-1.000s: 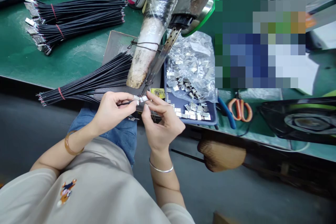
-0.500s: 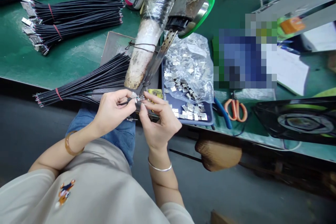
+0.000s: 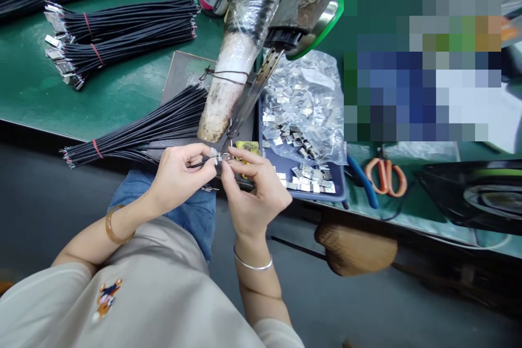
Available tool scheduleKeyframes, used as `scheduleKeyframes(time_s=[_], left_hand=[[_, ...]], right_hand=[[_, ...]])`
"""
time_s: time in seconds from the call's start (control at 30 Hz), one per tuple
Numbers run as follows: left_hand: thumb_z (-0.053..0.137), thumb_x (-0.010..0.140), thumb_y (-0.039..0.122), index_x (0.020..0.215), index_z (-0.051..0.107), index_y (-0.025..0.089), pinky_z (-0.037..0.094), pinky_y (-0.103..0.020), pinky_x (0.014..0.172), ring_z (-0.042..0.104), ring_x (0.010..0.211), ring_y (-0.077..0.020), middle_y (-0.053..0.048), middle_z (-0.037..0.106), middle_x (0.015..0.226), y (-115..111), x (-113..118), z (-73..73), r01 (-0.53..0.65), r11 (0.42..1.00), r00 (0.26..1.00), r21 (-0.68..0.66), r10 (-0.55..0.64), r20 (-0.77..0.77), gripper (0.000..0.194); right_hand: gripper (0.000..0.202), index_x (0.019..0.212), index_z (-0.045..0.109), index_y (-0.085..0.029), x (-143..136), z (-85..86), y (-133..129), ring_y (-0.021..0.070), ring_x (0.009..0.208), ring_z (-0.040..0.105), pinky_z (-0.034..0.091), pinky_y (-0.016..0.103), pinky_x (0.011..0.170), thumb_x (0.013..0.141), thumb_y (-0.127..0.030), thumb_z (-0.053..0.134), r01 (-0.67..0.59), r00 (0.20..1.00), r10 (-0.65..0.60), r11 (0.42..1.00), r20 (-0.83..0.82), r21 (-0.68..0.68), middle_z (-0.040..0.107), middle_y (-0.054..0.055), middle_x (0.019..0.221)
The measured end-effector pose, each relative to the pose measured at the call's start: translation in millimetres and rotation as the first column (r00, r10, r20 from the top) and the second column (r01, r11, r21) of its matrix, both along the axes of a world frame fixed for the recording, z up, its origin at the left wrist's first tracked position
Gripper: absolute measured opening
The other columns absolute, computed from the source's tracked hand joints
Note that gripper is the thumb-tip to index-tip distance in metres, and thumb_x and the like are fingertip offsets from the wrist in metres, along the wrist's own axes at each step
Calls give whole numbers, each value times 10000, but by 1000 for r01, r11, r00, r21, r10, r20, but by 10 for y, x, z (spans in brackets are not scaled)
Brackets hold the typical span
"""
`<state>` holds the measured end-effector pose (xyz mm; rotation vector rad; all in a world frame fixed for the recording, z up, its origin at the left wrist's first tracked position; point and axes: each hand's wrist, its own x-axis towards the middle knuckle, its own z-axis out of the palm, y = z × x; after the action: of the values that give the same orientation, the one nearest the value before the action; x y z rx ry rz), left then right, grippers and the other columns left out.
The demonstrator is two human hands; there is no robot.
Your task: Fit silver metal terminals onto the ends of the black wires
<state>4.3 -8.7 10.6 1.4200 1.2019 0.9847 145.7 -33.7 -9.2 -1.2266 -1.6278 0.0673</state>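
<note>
Between thumb and finger, my left hand point(image 3: 181, 171) pinches a black cable point(image 3: 197, 164) close to its end. My right hand point(image 3: 256, 182) grips a small silver metal connector point(image 3: 224, 156) that meets the cable end. Both hands are closed and nearly touching, just below a soldering iron point(image 3: 253, 100) and the tip of a fume pipe point(image 3: 216, 114). Whether the connector is fixed to the cable I cannot tell. A fanned bundle of black cables point(image 3: 155, 114), tied with a red band, lies beside my left hand. A yellow sponge point(image 3: 248, 148) sits behind my right fingers.
Right of my hands, a blue tray point(image 3: 340, 187) holds loose metal connectors point(image 3: 312, 178) and a clear plastic bag point(image 3: 314, 87). Blue-handled pliers point(image 3: 362, 182), orange-handled scissors point(image 3: 383, 174) and a black fan point(image 3: 481, 190) lie further right. Tied cable bundles point(image 3: 130, 19) occupy the back left.
The view has shifted slightly, so everything sits a little further right. Both hands keep the cable and connector together at nearly the same spot.
</note>
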Motion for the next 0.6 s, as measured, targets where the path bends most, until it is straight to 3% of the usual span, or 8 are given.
scheduleKeyframes(time_s=[0.3, 0.6], left_hand=[[561, 795, 271, 750, 660, 115, 200, -200, 465, 224, 485, -51, 86, 283, 520, 15, -4, 25, -9, 1000, 1000, 20, 9, -4, 190], [562, 796, 242, 714, 629, 126, 186, -207, 482, 229, 516, -58, 79, 279, 544, 17, -64, 48, 113, 991, 994, -77, -113, 14, 157]], right_hand=[[142, 844, 631, -222, -17, 39, -34, 173, 890, 772, 636, 311, 794, 854, -105, 710, 16, 999, -17, 1000, 34, 19, 788, 38, 1001], [128, 935, 598, -219, 81, -35, -73, 176, 922, 779, 628, 269, 776, 903, -115, 666, -19, 989, 11, 998, 149, 55, 794, 70, 1025]])
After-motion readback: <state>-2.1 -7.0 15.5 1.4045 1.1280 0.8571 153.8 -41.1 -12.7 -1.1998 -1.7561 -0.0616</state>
